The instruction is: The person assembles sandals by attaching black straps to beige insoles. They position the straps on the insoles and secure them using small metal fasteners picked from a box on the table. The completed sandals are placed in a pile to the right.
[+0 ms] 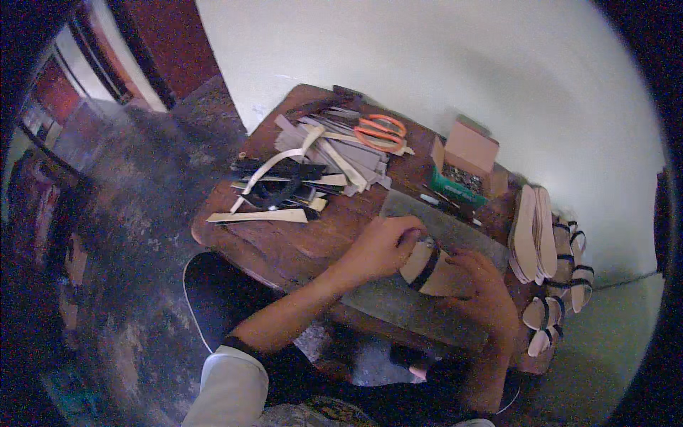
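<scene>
A flat tan sandal sole (453, 279) with a narrow black strap (427, 269) across it is, in the head view, over the flat grey slab (403, 206) on the brown wooden desk (245, 238); whether it touches the slab cannot be told. The person's right hand (489, 290) has its grip closed around the sole's right end. The left hand (390, 243) has its fingers bent together at the other end, near the strap; what exactly its grip pinches is hidden.

To the left of the slab lies a loose pile of thin grey strips (366, 157), with black strips (274, 193) and curved cream strips (279, 158) among and beside it. Orange-handled scissors (380, 133) rest on the pile's far part. Just beyond the slab's far edge stands an open green-and-brown cardboard box (455, 191) holding many small dark pieces (464, 177). To the right of the slab are stacked beige shoe-shaped soles (525, 231), and beside them several pale sandals with black straps (582, 276).
</scene>
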{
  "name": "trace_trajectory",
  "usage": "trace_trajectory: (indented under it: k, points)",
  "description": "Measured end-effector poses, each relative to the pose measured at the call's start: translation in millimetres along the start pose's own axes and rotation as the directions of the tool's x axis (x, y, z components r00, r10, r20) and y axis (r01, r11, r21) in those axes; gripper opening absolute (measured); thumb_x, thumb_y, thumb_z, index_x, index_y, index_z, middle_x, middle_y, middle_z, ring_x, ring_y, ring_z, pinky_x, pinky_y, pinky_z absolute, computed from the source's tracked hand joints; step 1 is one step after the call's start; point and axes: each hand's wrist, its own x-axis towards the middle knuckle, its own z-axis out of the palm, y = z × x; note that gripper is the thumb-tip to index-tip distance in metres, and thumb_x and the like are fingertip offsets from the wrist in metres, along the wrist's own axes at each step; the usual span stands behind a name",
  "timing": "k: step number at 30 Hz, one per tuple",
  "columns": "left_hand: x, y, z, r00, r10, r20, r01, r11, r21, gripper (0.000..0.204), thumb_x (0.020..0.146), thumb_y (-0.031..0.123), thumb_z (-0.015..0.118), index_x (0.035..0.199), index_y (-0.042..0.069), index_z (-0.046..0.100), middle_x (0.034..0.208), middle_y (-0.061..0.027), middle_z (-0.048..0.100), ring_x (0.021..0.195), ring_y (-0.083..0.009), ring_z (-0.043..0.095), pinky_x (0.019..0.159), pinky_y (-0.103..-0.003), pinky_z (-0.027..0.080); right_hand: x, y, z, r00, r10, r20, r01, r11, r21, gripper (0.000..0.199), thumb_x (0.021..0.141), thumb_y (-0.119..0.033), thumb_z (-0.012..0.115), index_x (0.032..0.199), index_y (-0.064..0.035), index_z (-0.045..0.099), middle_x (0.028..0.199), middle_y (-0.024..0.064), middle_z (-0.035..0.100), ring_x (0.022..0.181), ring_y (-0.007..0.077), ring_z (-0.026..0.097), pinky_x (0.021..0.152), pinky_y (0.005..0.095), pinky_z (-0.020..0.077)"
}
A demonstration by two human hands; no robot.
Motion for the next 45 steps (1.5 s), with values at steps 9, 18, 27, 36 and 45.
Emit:
trace_trajectory:
  k: [9, 18, 27, 36, 45]
  points:
    - [-2.6, -1.9, -34.3, 0.982, 0.184, -0.033, -0.179, 0.978, 0.105, 0.024, 0.079, 0.004, 0.053, 0.103, 0.005, 0.059, 0.102, -0.0196, 0.059, 0.1, -0.0379, 0.056, 0.085, -0.045, 0.045, 23.4, 0.5, 2.6, 0.896, -0.149, -0.418, 0.103, 0.986, -0.133, 0.02, 0.079, -0.007, 0.067, 0.098, -0.0033, 0.065, 0.089, 0.0128, 0.067, 0.081, 0.0269, 0.065, 0.074, 0.0343, 0.0506]
    - [-36.6, -7.5, -124.9, 0.976, 0.005, -0.219, 0.043, 0.977, 0.211, 0.02, 0.08, 0.009, 0.058, 0.098, 0.002, 0.063, 0.091, -0.0183, 0.065, 0.088, -0.0357, 0.062, 0.077, -0.041, 0.049, 104.6, -70.0, 43.6, 0.895, -0.305, -0.326, 0.29, 0.952, -0.096, 0.016, 0.079, -0.012, 0.066, 0.094, -0.0065, 0.065, 0.089, 0.0151, 0.065, 0.078, 0.03, 0.063, 0.072, 0.0365, 0.0497]
    - [-72.8, -17.7, -203.6, 0.9, -0.243, -0.363, 0.398, 0.798, 0.452, 0.017, 0.079, 0.016, 0.063, 0.09, 0.004, 0.067, 0.081, -0.0163, 0.066, 0.075, -0.0305, 0.064, 0.07, -0.039, 0.049, 159.1, -122.8, 125.6, 0.943, -0.331, 0.031, 0.331, 0.944, 0.001, 0.019, 0.076, -0.02, 0.068, 0.091, -0.0079, 0.065, 0.085, 0.0142, 0.058, 0.081, 0.0341, 0.06, 0.073, 0.0426, 0.0487]
    - [-70.2, -18.1, -198.8, 0.912, -0.298, -0.282, 0.392, 0.837, 0.383, 0.02, 0.081, 0.02, 0.064, 0.093, 0.004, 0.067, 0.081, -0.0145, 0.065, 0.077, -0.025, 0.065, 0.068, -0.036, 0.05, 169.5, -121.0, 136.4, 0.918, -0.396, 0.006, 0.392, 0.904, -0.17, 0.016, 0.076, -0.018, 0.067, 0.089, -0.0094, 0.065, 0.088, 0.012, 0.057, 0.087, 0.032, 0.058, 0.075, 0.0429, 0.0481]
    - [-53.2, 10.9, -156.2, 0.988, 0.077, -0.131, -0.036, 0.956, 0.292, 0.018, 0.076, 0.013, 0.071, 0.09, 0.003, 0.066, 0.088, -0.011, 0.065, 0.082, -0.0271, 0.063, 0.072, -0.035, 0.049, 130.6, -107.3, 52.6, 0.895, -0.415, -0.163, 0.406, 0.91, -0.086, 0.01, 0.081, -0.016, 0.062, 0.085, -0.0078, 0.064, 0.087, 0.0129, 0.06, 0.087, 0.0331, 0.059, 0.076, 0.0424, 0.0474]
